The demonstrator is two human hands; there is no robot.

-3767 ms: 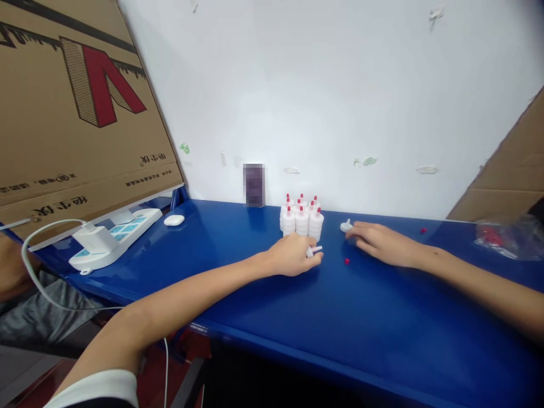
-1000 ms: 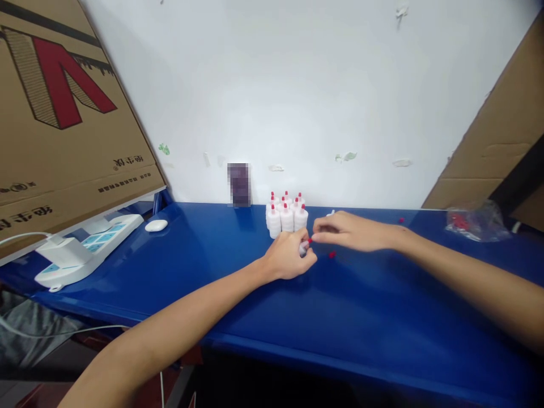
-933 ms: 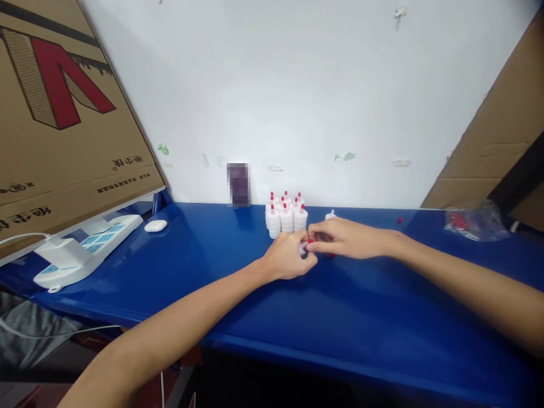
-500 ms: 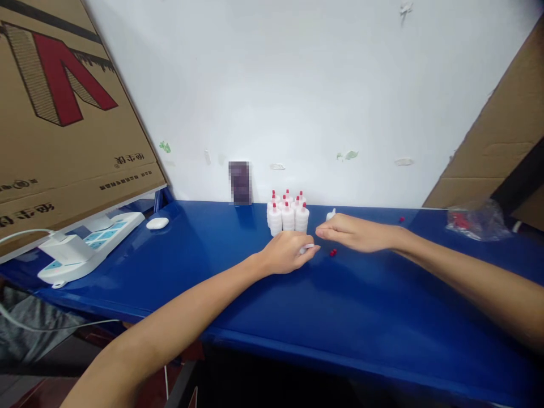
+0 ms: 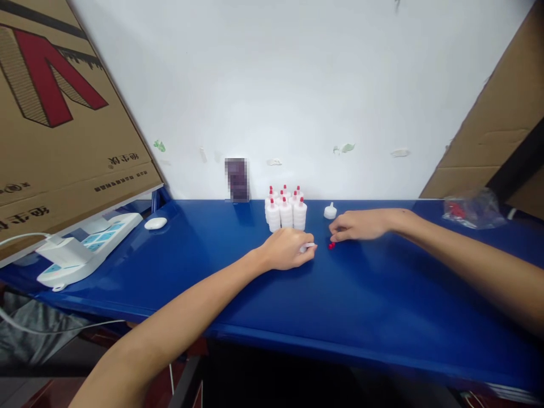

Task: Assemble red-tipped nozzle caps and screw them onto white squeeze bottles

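My left hand is closed round a white nozzle cap, its pale spout poking out past the fingertips to the right. The fingers hide most of that cap. Just behind it stands a tight group of white bottles with red tips, all upright. My right hand hovers low over the table, thumb and fingers curled but apart. Its fingertips are right by a couple of small red tip caps; whether they touch is hard to see. Beyond this hand, another white nozzle cap rests spout up.
The blue table runs along a white wall. A power strip with a charger and a white case lie on the left. A phone-like dark panel leans on the wall. At right is a clear bag with red pieces.
My right hand has drawn back to the right and lowered toward the red tip caps, uncovering the standing nozzle cap. My left hand keeps its hold; the view has shifted slightly.
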